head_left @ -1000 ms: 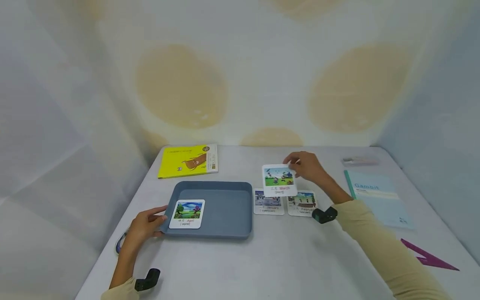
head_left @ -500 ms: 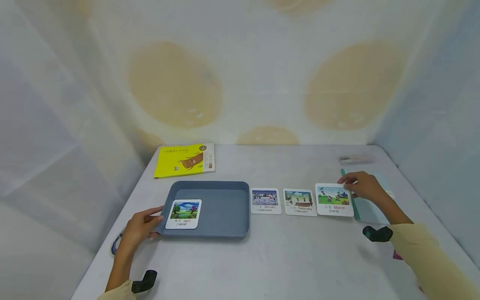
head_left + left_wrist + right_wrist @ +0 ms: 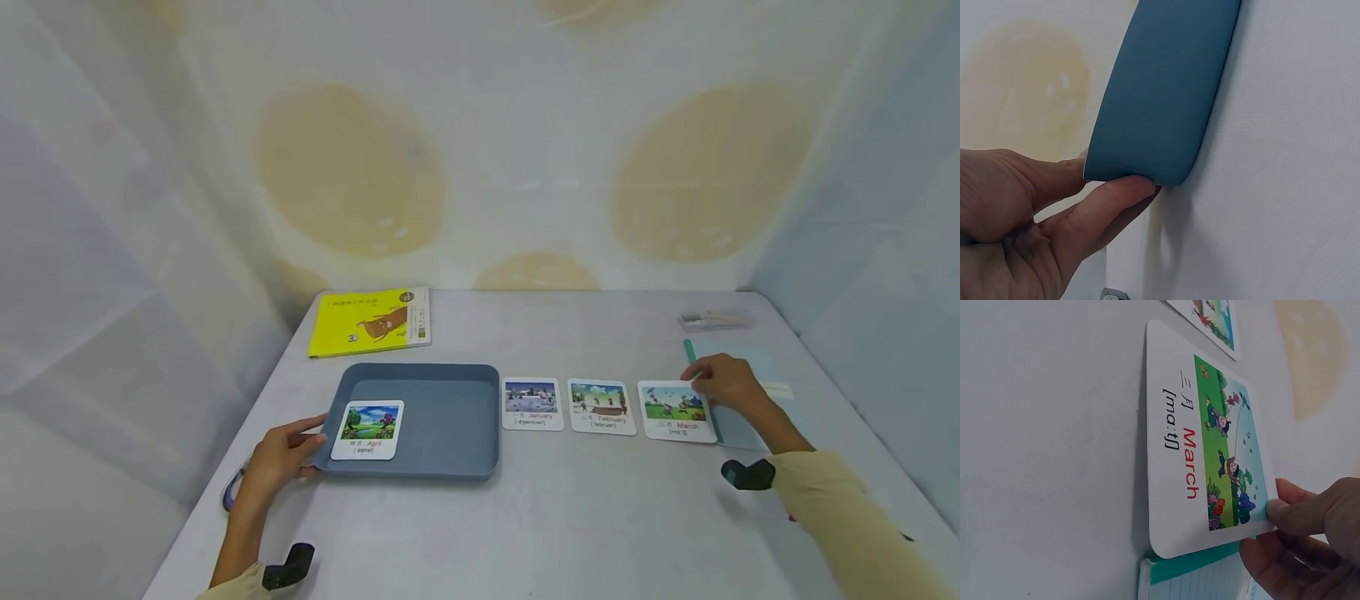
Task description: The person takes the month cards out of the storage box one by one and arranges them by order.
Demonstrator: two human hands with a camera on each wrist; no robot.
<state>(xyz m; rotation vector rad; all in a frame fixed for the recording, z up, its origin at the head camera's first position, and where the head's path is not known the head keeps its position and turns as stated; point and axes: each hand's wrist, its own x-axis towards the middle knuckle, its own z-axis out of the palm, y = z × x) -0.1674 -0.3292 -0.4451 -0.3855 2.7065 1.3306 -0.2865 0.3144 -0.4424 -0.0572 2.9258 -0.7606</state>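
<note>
Here we saw a person at a grey table (image 3: pixel 570 517) with picture cards. The right hand (image 3: pixel 723 382) was near the table's right edge. Its thumb and fingers (image 3: pixel 1300 509) pinched the far right corner of the March card (image 3: pixel 677 410), which lay nearly flat on the table. The card's right edge sat over the edge of a pale blue notebook (image 3: pixel 738 429), so that side looked a little raised in the right wrist view. We think the hand held just the corner so it could set the card straight in the row without covering the picture.

The row ran along the middle of the table. The January card (image 3: pixel 532 403) was just beside the blue tray (image 3: pixel 450 417), then the February card (image 3: pixel 602 406), then the March card, each close to the next but not touching. They seemed lined up in month order.

The left hand (image 3: pixel 281 457) was at the tray's near left corner. Its fingers were curled round the outside of that corner, with the thumb (image 3: pixel 1113 195) pressed on the wall. We think it held the tray to keep it from sliding. The April card (image 3: pixel 367 429) lay inside the tray, at its near left corner.

A yellow book (image 3: pixel 372 321) lay at the far left corner of the table.
</note>
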